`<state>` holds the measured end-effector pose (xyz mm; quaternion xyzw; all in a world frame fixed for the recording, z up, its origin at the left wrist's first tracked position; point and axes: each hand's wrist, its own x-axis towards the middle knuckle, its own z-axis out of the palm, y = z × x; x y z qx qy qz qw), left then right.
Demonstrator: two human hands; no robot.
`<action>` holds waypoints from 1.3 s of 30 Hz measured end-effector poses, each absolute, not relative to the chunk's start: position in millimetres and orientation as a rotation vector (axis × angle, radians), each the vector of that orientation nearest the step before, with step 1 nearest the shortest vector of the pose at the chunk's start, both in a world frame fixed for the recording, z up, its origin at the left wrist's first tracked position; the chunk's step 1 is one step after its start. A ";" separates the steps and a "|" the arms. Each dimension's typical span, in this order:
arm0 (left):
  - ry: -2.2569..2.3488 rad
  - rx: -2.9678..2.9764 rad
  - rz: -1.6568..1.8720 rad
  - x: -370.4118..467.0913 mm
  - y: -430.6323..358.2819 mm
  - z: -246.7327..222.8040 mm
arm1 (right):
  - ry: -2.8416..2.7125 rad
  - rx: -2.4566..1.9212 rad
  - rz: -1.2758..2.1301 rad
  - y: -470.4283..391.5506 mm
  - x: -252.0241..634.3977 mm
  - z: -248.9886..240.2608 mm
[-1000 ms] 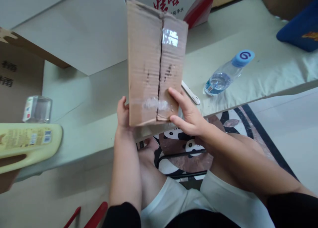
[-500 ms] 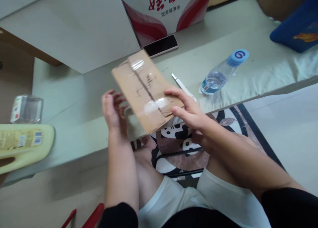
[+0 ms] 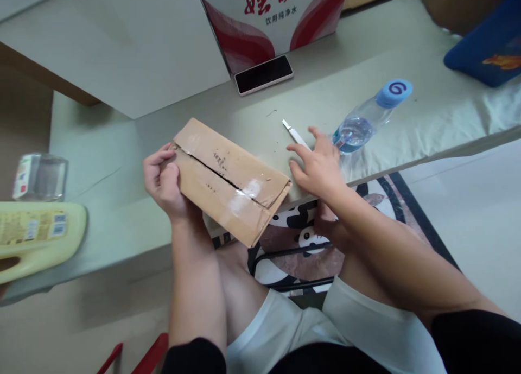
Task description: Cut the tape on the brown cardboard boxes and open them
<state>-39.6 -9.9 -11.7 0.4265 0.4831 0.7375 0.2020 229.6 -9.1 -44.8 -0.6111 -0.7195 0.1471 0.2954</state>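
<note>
Since the previous frame, the right hand (image 3: 321, 168) has let go of the cardboard box (image 3: 228, 184) and shifted right; the left hand (image 3: 165, 181) has closed on it, and the box has swung leftward.

Nearest: cardboard box held tilted over the near edge of the cloth-covered table (image 3: 134, 211), its lower right corner out past that edge. Left fingers clamped on its left end, thumb on top. Dark slit runs along the taped seam; flaps lie nearly together, contents hidden. Right end of box near the right fingertips, apart from them.

Right fingers spread apart, hand above the near edge. White cutter (image 3: 295, 133) lies under and just beyond these fingers, blade end pointing away toward the far side; contact cannot be told.

Near edge, left: pale yellow jug (image 3: 77, 227) on its side, opaque. Just beyond it, clear plastic container (image 3: 43, 177) with a label; contents unclear.

Right of the hand: clear bottle (image 3: 362, 124), blue cap, partly filled with clear liquid, close beside the fingers.

Farther: phone (image 3: 264, 75), dark screen up, at the foot of the red-and-white carton (image 3: 277, 32). White carton (image 3: 122, 48) left of that. Blue container (image 3: 488, 54) toward the far right; inside unseen.
</note>
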 end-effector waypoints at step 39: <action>1.504 1.114 2.139 -42.0 -10.8 -34.9 | -1.609 -0.882 0.658 -65.6 222.6 44.0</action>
